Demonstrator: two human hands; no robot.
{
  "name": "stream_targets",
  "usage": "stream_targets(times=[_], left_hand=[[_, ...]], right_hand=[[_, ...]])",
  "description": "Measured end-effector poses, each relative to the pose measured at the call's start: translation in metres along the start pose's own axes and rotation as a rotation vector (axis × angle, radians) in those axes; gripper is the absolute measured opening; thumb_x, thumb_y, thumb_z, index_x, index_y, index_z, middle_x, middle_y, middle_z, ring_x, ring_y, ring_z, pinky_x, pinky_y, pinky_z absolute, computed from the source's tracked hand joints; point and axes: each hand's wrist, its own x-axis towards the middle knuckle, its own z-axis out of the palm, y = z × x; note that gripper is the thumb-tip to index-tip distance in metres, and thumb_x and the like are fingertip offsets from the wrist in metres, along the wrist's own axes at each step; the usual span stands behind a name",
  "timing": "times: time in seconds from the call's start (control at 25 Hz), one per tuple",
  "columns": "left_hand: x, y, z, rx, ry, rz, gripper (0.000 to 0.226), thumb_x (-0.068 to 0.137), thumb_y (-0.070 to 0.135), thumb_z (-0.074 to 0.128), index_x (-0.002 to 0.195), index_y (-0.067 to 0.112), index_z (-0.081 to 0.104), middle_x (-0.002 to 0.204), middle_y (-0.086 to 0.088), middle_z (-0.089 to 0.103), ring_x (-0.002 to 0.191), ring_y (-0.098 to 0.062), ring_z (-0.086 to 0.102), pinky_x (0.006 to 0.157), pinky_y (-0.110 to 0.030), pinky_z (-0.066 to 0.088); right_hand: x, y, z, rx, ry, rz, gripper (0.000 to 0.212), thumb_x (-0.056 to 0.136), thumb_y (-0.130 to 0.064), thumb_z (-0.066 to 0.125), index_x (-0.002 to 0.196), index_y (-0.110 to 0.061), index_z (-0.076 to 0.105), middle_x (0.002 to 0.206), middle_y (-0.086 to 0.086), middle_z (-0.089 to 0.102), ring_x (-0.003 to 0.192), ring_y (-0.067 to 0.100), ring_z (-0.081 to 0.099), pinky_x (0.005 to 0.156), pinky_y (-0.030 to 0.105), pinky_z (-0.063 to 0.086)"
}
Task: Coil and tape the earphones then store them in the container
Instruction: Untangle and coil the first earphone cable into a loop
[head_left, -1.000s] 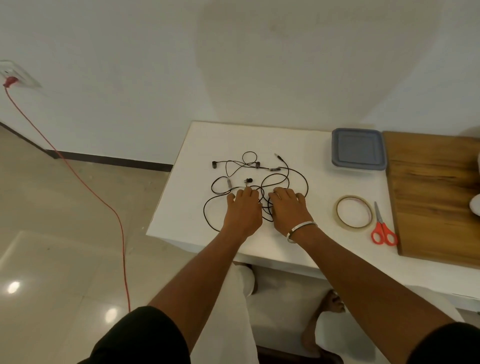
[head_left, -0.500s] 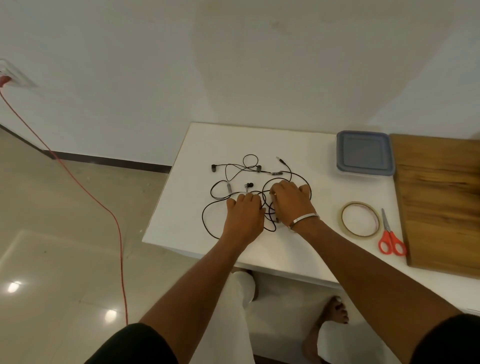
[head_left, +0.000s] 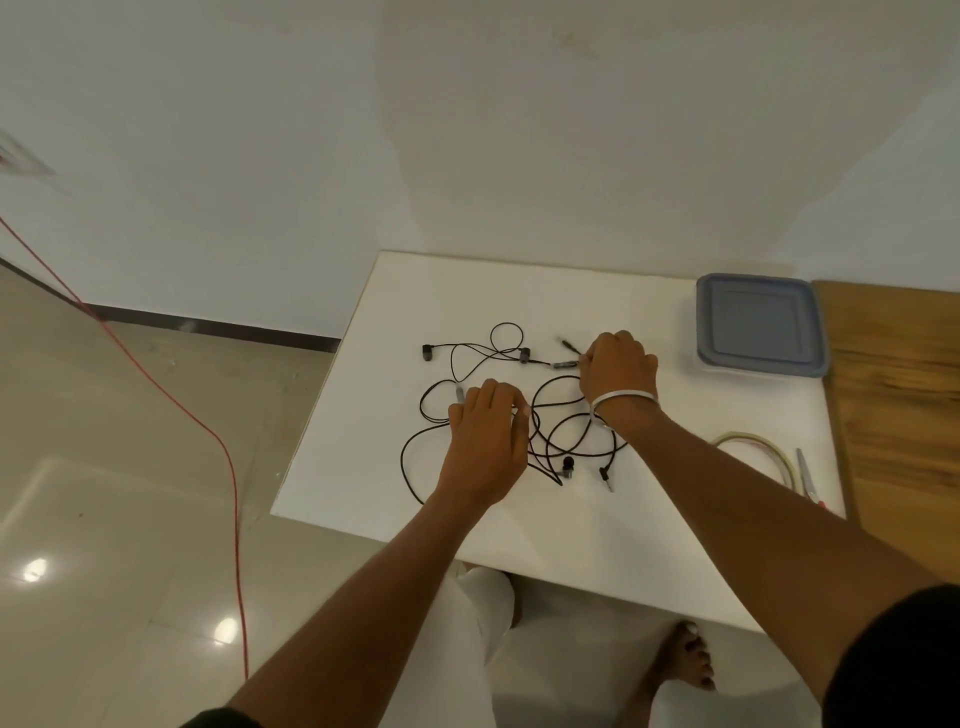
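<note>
Black wired earphones (head_left: 524, 355) lie tangled in loose loops on the white table (head_left: 415, 291). My left hand (head_left: 488, 441) rests over the left part of the tangle, its curled fingers and thumb pinching a strand. Farther back, my right hand (head_left: 618, 369), with a silver bangle on the wrist, pinches the cable close to a plug end. A clear container (head_left: 758, 325) with a blue-grey lid on it stands at the back right. My right forearm partly hides the roll of clear tape (head_left: 753, 454).
Scissors (head_left: 808, 475) lie right of the tape, their handles hidden by my arm. A wooden board (head_left: 893, 389) adjoins the table's right side. A red cable (head_left: 171, 395) crosses the floor on the left. My bare foot (head_left: 680, 660) shows below the table's near edge.
My right hand has moved away from me, from the middle of the tangle to the cable by the plug. My left hand has curled onto the wires. The camera shifted.
</note>
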Motion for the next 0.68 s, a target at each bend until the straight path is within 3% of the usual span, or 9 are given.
stream_targets(times=[0.16,0.32,0.4,0.52,0.6,0.68], left_hand=[[0.001,0.001,0.000,-0.016,0.010,-0.001,0.015,0.095,0.018,0.042,0.101,0.017,0.055,0.097,0.002,0.053,0.089,-0.016,0.045,0.081,-0.034,0.038],[0.003,0.013,-0.004,-0.188,0.042,-0.072,0.016,0.096,0.016,0.044,0.107,0.018,0.056,0.103,0.005,0.055,0.096,-0.010,0.044,0.091,-0.032,0.039],[0.007,0.027,-0.011,-0.319,0.066,-0.079,0.019,0.096,0.017,0.046,0.112,0.017,0.057,0.106,0.006,0.057,0.099,-0.008,0.047,0.089,-0.024,0.039],[0.012,0.053,-0.028,-0.515,-0.106,-0.109,0.025,0.096,0.024,0.054,0.120,0.020,0.057,0.106,0.009,0.063,0.101,-0.002,0.055,0.084,-0.010,0.039],[0.012,0.067,-0.038,-0.542,-0.239,-0.092,0.029,0.096,0.029,0.055,0.123,0.021,0.059,0.107,0.010,0.067,0.101,0.003,0.060,0.083,-0.006,0.041],[0.010,0.075,-0.045,-0.521,-0.250,-0.054,0.025,0.097,0.026,0.055,0.119,0.017,0.063,0.104,0.008,0.068,0.096,0.001,0.062,0.082,-0.006,0.043]], right_hand=[[-0.005,0.004,-0.002,0.312,0.032,0.029,0.018,0.090,-0.022,0.052,0.092,-0.007,0.062,0.097,0.011,0.059,0.091,0.026,0.057,0.081,0.037,0.048],[-0.025,0.008,-0.030,0.825,-0.060,0.129,0.011,0.090,-0.020,0.058,0.095,-0.011,0.060,0.084,0.002,0.067,0.070,0.005,0.059,0.064,0.015,0.043],[-0.039,0.009,-0.045,1.022,-0.136,0.145,0.008,0.090,-0.015,0.058,0.096,-0.011,0.059,0.077,0.003,0.069,0.060,0.007,0.058,0.059,0.018,0.045],[-0.060,0.008,-0.061,1.289,-0.214,0.146,0.014,0.091,-0.006,0.055,0.104,-0.008,0.050,0.075,0.013,0.067,0.056,0.020,0.056,0.052,0.028,0.051],[-0.071,0.009,-0.072,1.371,-0.221,0.130,0.017,0.091,-0.004,0.054,0.106,-0.009,0.047,0.075,0.017,0.066,0.058,0.024,0.058,0.056,0.032,0.053],[-0.079,0.014,-0.084,1.355,-0.218,0.091,0.014,0.092,-0.003,0.052,0.105,-0.008,0.055,0.081,0.020,0.068,0.062,0.026,0.060,0.059,0.033,0.054]])
